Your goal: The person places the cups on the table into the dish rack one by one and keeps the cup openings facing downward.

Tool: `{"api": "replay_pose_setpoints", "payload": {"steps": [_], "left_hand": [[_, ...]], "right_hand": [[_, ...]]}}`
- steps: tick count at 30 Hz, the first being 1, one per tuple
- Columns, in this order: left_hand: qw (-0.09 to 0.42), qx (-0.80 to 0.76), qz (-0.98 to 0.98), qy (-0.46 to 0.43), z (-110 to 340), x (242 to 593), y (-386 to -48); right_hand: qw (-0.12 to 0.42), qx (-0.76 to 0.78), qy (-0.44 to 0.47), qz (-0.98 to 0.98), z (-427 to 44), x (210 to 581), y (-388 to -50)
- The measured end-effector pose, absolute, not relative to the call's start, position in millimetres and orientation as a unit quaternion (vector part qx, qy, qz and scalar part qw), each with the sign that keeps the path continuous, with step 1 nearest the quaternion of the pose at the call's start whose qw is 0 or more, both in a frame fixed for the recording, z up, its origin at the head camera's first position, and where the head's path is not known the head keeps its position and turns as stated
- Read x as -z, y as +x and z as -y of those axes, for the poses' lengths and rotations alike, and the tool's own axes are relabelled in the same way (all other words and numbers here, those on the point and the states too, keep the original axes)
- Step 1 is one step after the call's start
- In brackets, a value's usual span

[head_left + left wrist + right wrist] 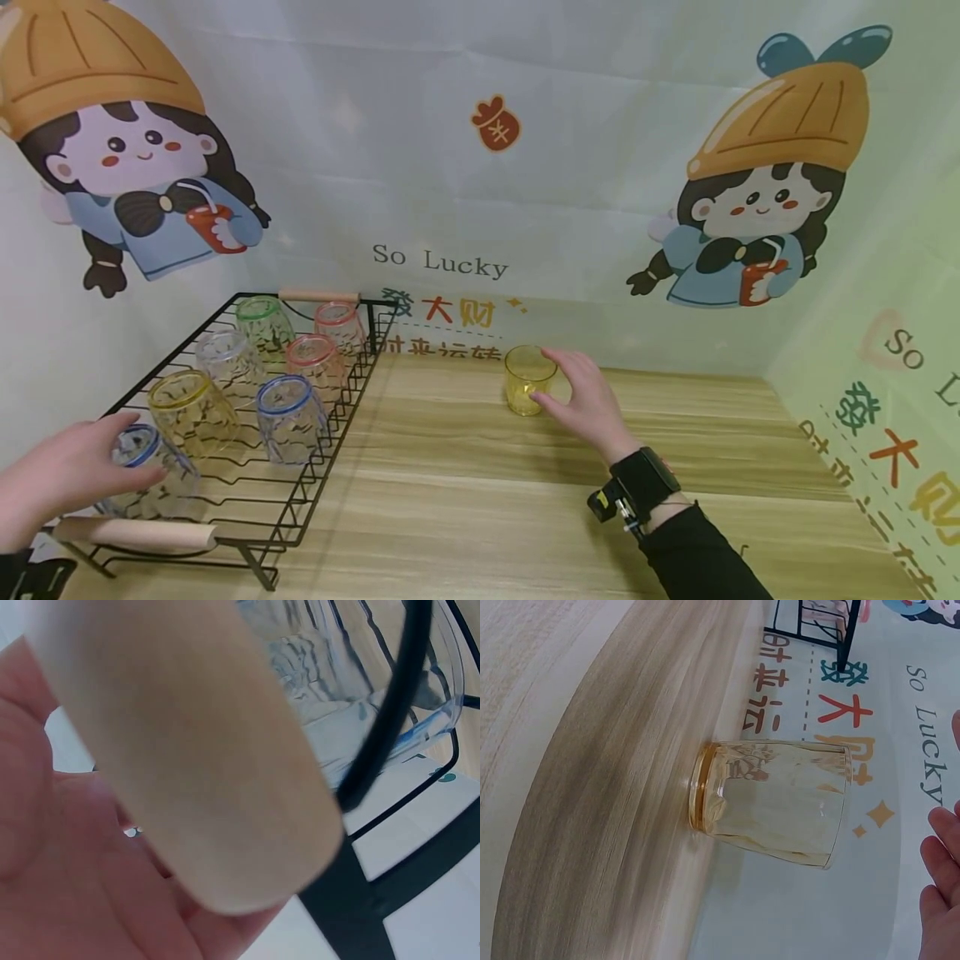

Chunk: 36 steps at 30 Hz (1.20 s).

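On the wooden table stands an upright yellow glass (530, 383), seen from its side in the right wrist view. My right hand (588, 400) is beside it with thumb and fingers spread; the right wrist view shows a gap between fingertips and glass. My left hand (71, 471) reaches over the near end of a black wire rack (300, 508), thumb and fingers apart around a blue-ringed clear glass (168, 483). Whether they touch it is hard to tell. In the left wrist view, the wooden handle (187, 750) covers part of that hand.
More glasses stand on the rack, seemingly mouth down: a yellow one (191, 412), a blue-ringed one (292, 421), a clear one (228, 367), a green one (266, 325) and two pinkish-red ones (315, 362). A printed cloth (420, 167) hangs behind the table (465, 500).
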State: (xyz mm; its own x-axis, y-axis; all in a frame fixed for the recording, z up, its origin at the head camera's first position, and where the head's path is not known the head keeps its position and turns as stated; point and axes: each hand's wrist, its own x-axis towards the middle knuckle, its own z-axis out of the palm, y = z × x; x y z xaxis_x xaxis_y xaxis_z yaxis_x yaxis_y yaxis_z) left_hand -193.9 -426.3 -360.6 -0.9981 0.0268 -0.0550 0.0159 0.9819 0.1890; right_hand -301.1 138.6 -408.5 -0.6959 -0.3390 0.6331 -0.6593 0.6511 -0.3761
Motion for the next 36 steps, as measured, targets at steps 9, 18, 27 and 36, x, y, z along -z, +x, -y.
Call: {"api": "replay_pose_setpoints", "payload": {"steps": [9, 18, 27, 36], "left_hand": [[0.036, -0.095, -0.995, 0.007, 427.7, 361.9, -194.8], [-0.004, -0.09, -0.996, 0.001, 425.9, 360.2, -193.7], [-0.059, -0.085, -0.995, 0.0, 420.3, 354.7, -189.4], [-0.122, -0.091, -0.988, 0.015, 413.6, 347.5, -188.0]], "right_hand": [[0.26, -0.297, 0.281, 0.875, -138.2, 407.9, -301.5], [0.257, -0.293, 0.28, 0.877, -138.6, 409.4, -302.9], [0.25, -0.286, 0.277, 0.883, -139.0, 410.7, -304.2], [0.251, -0.252, 0.285, 0.89, -136.3, 416.7, -311.3]]}}
